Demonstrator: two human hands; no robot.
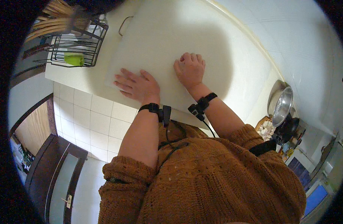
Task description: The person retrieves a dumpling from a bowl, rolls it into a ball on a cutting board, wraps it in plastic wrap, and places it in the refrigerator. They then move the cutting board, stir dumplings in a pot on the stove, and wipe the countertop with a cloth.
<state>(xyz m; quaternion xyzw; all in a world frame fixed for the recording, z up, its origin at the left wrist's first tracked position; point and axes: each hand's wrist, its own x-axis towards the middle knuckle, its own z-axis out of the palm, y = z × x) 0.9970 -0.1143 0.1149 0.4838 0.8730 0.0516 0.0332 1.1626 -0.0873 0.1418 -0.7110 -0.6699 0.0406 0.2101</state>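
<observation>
My left hand lies with its fingers spread near the front edge of a pale translucent sheet or board on the white countertop. To its right my right hand rests on the same surface, its fingers curled inward; its palm is hidden, and nothing shows in it. Both wrists carry black straps with small devices and cables. Beyond my left hand, a curved brown handle or cord lies by the sheet's far left edge.
A black wire rack with a green object and chopstick-like wooden sticks stands at upper left. At right are a metal bowl and a tray of pale pieces, perhaps garlic. A wall borders the counter.
</observation>
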